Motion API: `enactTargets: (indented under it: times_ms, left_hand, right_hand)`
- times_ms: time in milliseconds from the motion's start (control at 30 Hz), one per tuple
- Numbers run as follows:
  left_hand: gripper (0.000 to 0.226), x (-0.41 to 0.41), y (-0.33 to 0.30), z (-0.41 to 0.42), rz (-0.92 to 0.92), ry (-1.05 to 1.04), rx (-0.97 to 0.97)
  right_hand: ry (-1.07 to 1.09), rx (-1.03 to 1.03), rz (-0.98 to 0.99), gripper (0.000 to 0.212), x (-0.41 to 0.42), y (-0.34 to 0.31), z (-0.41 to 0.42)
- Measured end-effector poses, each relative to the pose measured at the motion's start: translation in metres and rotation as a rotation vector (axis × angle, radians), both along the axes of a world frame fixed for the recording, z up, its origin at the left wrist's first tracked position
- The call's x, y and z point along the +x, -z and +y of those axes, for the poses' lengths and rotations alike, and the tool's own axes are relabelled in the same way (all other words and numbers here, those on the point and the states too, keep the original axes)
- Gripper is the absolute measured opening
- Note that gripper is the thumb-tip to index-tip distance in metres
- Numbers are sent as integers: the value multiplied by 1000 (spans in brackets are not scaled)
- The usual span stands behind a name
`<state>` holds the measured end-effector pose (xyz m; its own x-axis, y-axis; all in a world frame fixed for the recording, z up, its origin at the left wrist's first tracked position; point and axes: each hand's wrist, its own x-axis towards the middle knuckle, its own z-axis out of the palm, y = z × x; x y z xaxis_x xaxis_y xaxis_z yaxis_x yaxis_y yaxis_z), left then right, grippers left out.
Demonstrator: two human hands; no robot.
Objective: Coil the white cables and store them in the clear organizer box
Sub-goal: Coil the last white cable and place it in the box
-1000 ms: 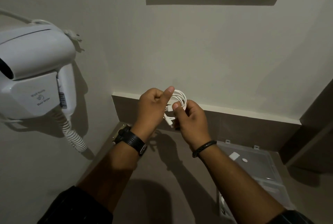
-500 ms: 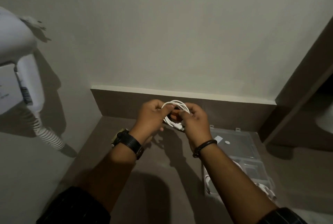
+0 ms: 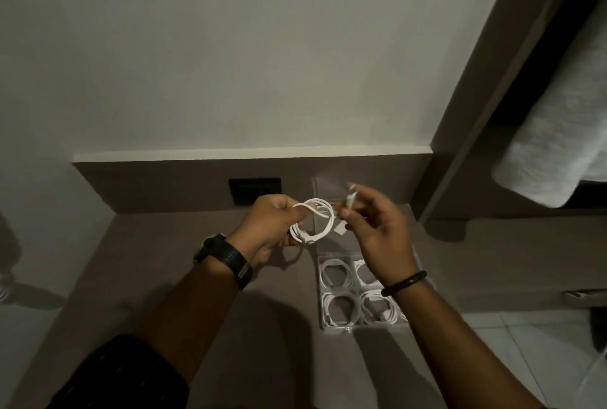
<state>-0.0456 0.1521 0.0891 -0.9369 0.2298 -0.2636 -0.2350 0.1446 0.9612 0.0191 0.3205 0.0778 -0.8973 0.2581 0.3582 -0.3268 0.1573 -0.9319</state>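
Two hands mid-frame: left hand (image 3: 272, 224) grip clamped on coiled cable (image 3: 312, 223); right hand (image 3: 377, 228) pinches its plug end. Box (image 3: 338, 328) at lower right holds four coils.

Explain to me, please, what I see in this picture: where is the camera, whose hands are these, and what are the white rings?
The camera sits on a person's head and looks down, so these are that person's own two hands; there is no machine. The left hand holds a coiled white cable. The right hand pinches the cable's loose end near the plug, a little blurred. Below them, on the brown counter, lies a clear organizer box with its lid open. Its visible compartments already hold coiled white cables. A black wall socket sits behind, and a rolled towel at right.
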Motion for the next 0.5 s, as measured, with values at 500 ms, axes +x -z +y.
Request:
enactTargets:
  times_ms: [500]
  left_hand:
    - [8,3,27,71,-131,40,53]
  right_hand:
    - [-211,-151,-458,13,11,27,50]
